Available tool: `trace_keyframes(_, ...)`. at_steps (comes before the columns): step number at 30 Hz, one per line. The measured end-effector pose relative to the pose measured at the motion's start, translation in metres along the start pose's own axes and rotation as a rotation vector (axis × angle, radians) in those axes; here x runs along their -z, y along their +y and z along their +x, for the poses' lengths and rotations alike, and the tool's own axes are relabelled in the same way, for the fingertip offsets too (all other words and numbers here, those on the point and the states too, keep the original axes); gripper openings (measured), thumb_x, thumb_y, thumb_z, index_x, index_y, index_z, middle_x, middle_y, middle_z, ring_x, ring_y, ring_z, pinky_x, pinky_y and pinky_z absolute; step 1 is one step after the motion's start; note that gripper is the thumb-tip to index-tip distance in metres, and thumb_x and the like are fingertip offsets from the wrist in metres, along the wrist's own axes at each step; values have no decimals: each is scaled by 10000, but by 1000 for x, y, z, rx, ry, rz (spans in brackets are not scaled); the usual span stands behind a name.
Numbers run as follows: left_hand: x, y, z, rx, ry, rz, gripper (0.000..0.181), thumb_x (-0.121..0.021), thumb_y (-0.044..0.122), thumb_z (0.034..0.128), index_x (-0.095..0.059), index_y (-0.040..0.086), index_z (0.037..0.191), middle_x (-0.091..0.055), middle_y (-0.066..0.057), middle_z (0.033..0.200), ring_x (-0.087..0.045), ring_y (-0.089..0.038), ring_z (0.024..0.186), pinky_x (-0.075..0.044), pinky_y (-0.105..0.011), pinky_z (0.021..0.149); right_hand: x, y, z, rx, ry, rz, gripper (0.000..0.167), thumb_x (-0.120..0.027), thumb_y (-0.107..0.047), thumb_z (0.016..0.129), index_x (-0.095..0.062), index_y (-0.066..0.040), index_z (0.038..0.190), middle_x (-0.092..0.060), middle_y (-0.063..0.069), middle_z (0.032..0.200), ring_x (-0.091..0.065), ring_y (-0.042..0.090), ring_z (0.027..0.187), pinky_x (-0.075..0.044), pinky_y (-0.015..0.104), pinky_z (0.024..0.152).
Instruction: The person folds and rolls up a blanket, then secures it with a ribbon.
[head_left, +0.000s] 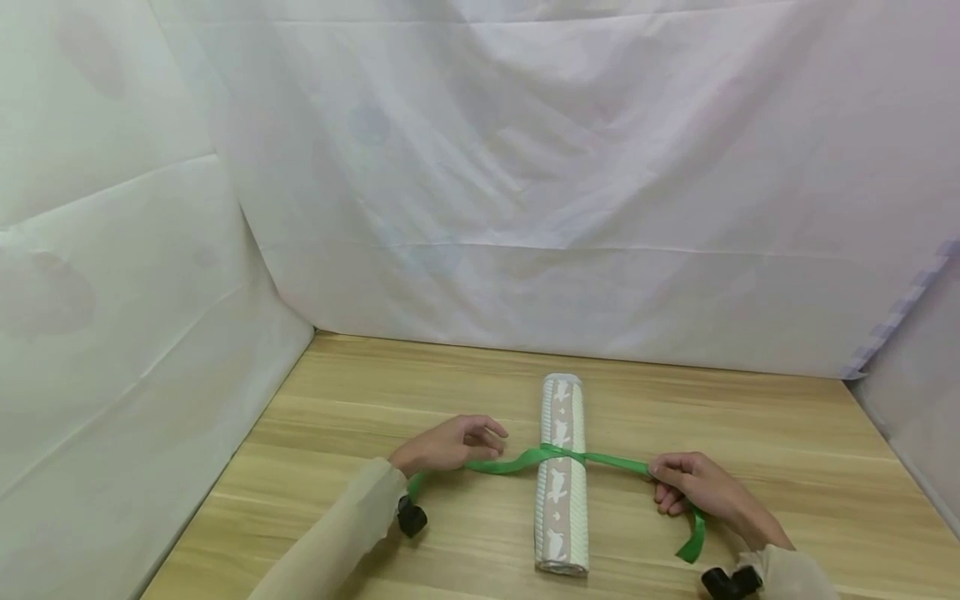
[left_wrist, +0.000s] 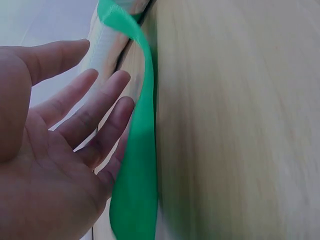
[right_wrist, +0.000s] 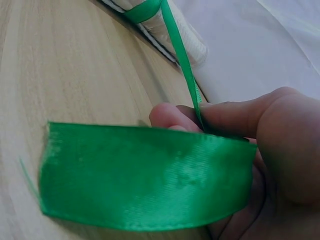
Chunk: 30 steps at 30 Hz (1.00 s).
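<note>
A rolled cloth [head_left: 557,508], cream with a beige strip of white figures, lies lengthwise on the table. Round its middle runs a green ribbon [head_left: 525,459], crossed on top, with a tail out to each side. My right hand [head_left: 693,483] pinches the right tail between thumb and fingers, and the ribbon's free end [right_wrist: 145,177] hangs past the fingers. On the other side my left hand [head_left: 453,443] is relaxed, its fingers [left_wrist: 95,112] parted with nothing gripped. The left tail [left_wrist: 137,165] passes close beside those fingers; whether it touches them I cannot tell.
The wooden table [head_left: 360,383] reaches back to a white cloth wall [head_left: 525,292]. Another white sheet [head_left: 127,400] stands along the left edge, and a pale panel [head_left: 915,417] on the right. Black wrist cameras [head_left: 411,517] sit at both cuffs.
</note>
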<state>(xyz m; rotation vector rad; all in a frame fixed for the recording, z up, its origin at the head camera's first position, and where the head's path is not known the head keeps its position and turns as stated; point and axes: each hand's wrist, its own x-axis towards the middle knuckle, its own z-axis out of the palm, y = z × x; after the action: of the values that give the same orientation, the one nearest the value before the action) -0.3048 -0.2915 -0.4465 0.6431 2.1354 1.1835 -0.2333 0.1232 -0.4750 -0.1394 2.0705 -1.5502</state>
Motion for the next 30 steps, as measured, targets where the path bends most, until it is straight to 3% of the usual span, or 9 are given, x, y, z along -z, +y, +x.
trace_keyframes(7,-13,9,8,-11,-41,41,498,-621,265,985,-466,195,1453,-658,30,1290,-582,-177,1235,-459,-458,1028,-1,2,1,2,13,-4,352,-480,-231,1056,-613,91,1110,-651,86,836,-667,171,709,-578,312,629)
trace_keyframes(11,-17,12,10,-8,-60,35,611,-645,295,967,-383,216,1513,-665,75,1257,-582,-152,1220,-446,-452,1043,-2,1,0,8,17,-9,344,-486,-226,1053,-615,89,1103,-650,89,834,-668,176,710,-578,314,628)
trace_keyframes(17,-13,14,7,-47,-77,-72,526,-665,190,956,-483,210,1449,-687,42,1098,-617,-129,1065,-507,-334,902,-3,0,0,14,27,-18,347,-495,-229,1049,-614,92,1109,-650,93,833,-668,180,708,-579,316,629)
trace_keyframes(22,-10,17,5,-100,-127,-145,423,-655,80,941,-593,166,1351,-671,16,1102,-604,-139,1054,-505,-305,894,-3,2,0,8,40,-22,344,-495,-229,1049,-615,87,1115,-650,91,827,-666,182,704,-578,317,625)
trace_keyframes(30,-11,25,5,-170,-143,-120,422,-669,3,894,-649,153,1288,-667,14,1138,-599,-132,1049,-520,-274,892,-3,5,1,12,38,-27,355,-494,-246,1051,-616,80,1120,-649,90,831,-664,184,707,-577,319,629)
